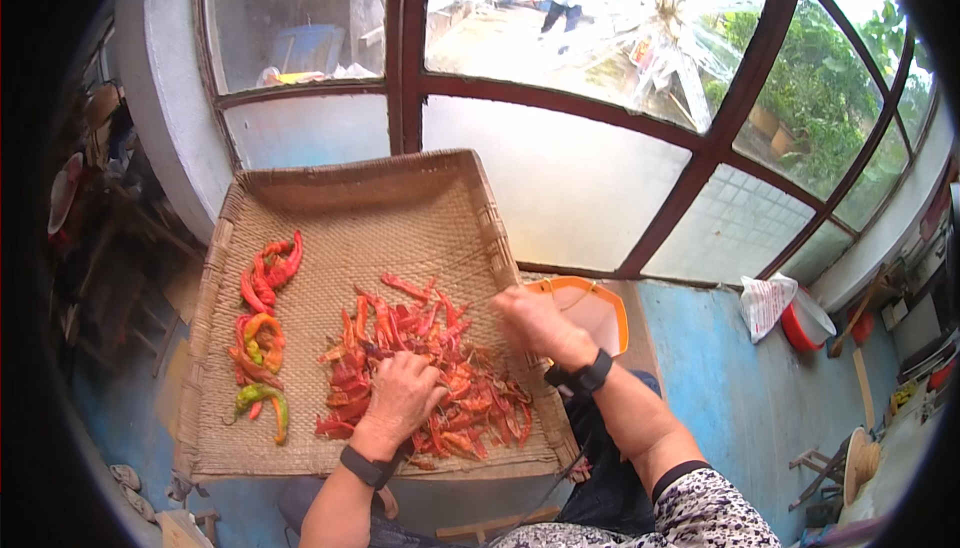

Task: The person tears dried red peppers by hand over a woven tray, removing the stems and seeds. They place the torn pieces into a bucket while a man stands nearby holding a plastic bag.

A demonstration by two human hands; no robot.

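Before me is a shallow woven bamboo tray (360, 240). A loose pile of dried red chili peppers (457, 398) lies in its near right part. My left hand (405, 392) rests on this pile with its fingers bent down into the chilies; what they hold is hidden. Raised at the right rim of the tray is my right hand (540, 324), blurred, with curled fingers; I cannot tell whether anything is in it. Along the tray's left side lie fresher, plumper chilies: a red bunch (271, 270), orange ones (259, 342) and a green-orange one (262, 402).
An orange-rimmed container (589, 304) stands just right of the tray, partly behind my right hand. A framed glass window (555, 180) with a cracked, patched pane rises beyond. Further right are a red basin (808, 323), a white bag (766, 304) and a straw hat (859, 462).
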